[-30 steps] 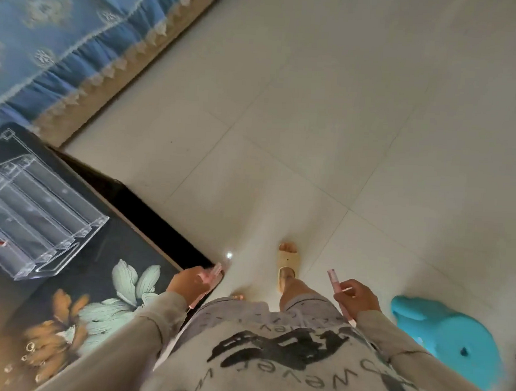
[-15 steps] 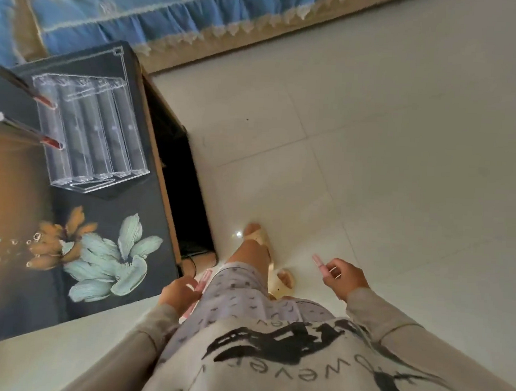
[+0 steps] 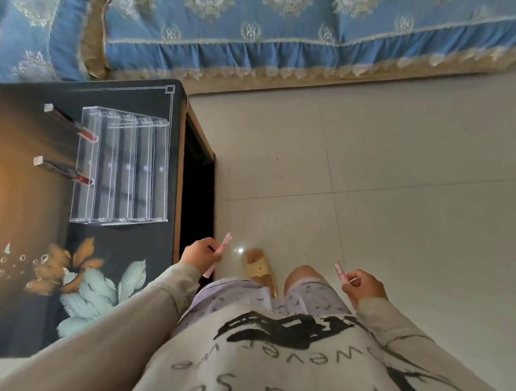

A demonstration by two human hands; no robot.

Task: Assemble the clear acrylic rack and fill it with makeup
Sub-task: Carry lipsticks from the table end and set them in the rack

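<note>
The clear acrylic rack (image 3: 122, 169) with several stepped rows stands on the dark flower-printed table (image 3: 21, 241) at the left. Two dark red lip gloss tubes (image 3: 71, 123) (image 3: 63, 171) stick out of its leftmost row. My left hand (image 3: 200, 253) is closed around a pink lip gloss tube (image 3: 221, 252) just off the table's right edge. Over the floor, my right hand (image 3: 363, 285) grips a second pink tube (image 3: 341, 271). Both hands are below and to the right of the rack, apart from it.
A blue sofa with a gold-trimmed cover (image 3: 291, 31) runs along the top of the view, close behind the table. Pale floor tiles (image 3: 402, 189) fill the right side. My slippered foot (image 3: 260, 266) stands next to the table's wooden side.
The view has swung left, so the table and rack sit more centred and the sofa fills the top. Both hands still grip their pink tubes, with the left hand raised slightly.
</note>
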